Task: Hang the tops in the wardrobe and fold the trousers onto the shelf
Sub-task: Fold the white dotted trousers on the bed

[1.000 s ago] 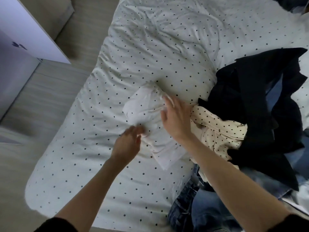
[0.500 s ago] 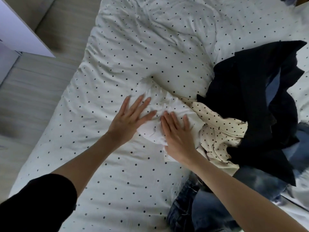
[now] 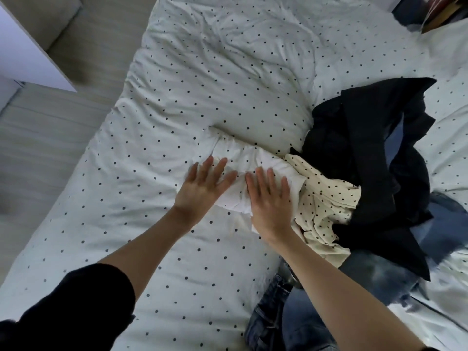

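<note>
Both hands have gone from plucking at the white garment's edges a second ago to lying flat on it, and the camera has drifted closer over the bed. From the one head view: the left hand point(image 3: 203, 188) is spread wide, fingers straight, palm down on the left end of the folded white garment point(image 3: 243, 163); the right hand point(image 3: 269, 202) is flat too, fingers together and straight, pressing the right end. Neither hand grips anything. That white bundle sits on the spotted duvet point(image 3: 202, 84), its right end touching the cream spotted top point(image 3: 326, 198). I'd call this the smoothing stage of a fold, pressing the bundle flat before it travels, though whether the white piece is trousers I cannot tell from its shape. Next move, as I read it, calls for sliding both hands under the bundle and lifting it level so the fold holds on the way to the shelf; the white panel point(image 3: 27, 51) at upper left may be the wardrobe, but no shelf is in sight. Now the count: one white folded piece, one cream spotted top, one dark garment point(image 3: 367, 153) heaped over the cream one, one pair of blue jeans point(image 3: 273, 317) at the bottom edge, with more blue cloth showing under the dark heap that could be part of the same pair or another; two hands, both bare.
</note>
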Tool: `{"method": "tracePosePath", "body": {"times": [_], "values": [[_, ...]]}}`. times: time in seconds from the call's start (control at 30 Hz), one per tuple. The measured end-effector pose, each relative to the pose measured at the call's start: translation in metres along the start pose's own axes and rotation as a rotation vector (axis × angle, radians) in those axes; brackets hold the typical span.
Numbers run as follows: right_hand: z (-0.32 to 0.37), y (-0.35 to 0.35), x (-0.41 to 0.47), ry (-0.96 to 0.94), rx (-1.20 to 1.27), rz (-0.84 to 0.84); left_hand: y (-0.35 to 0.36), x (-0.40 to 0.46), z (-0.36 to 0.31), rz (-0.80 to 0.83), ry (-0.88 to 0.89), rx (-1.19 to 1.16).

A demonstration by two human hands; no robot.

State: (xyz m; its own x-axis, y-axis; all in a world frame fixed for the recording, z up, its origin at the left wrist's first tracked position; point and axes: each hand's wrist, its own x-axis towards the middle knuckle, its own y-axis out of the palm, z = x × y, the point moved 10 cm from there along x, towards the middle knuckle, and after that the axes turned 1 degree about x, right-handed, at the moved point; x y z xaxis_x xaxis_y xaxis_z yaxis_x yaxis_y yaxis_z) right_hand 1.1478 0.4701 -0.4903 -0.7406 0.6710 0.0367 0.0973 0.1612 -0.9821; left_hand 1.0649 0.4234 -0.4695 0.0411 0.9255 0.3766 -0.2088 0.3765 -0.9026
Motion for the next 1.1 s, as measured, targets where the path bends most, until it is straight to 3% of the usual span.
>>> {"method": "tracePosePath", "body": {"times": [0.23,0.43,0.53,0.8,1.1], "values": [[0.013,-0.073,-0.051,-0.198,0.041,-0.161,-0.083,-0.053,-0.014,0.077,-0.237,-0.031],[0.065,-0.173,-0.079,-0.345,0.124,-0.321,-0.175,-0.107,0.022,0.117,-0.512,-0.045],[0.104,-0.225,-0.076,-0.424,0.116,-0.415,-0.210,-0.134,0.057,0.153,-0.611,-0.049],[0.250,-0.328,-0.073,-0.560,0.123,-0.567,-0.308,-0.228,0.174,0.000,-0.735,0.139],[0.447,-0.434,-0.046,-0.537,0.168,-0.740,-0.403,-0.340,0.357,-0.062,-0.667,0.332]]}}
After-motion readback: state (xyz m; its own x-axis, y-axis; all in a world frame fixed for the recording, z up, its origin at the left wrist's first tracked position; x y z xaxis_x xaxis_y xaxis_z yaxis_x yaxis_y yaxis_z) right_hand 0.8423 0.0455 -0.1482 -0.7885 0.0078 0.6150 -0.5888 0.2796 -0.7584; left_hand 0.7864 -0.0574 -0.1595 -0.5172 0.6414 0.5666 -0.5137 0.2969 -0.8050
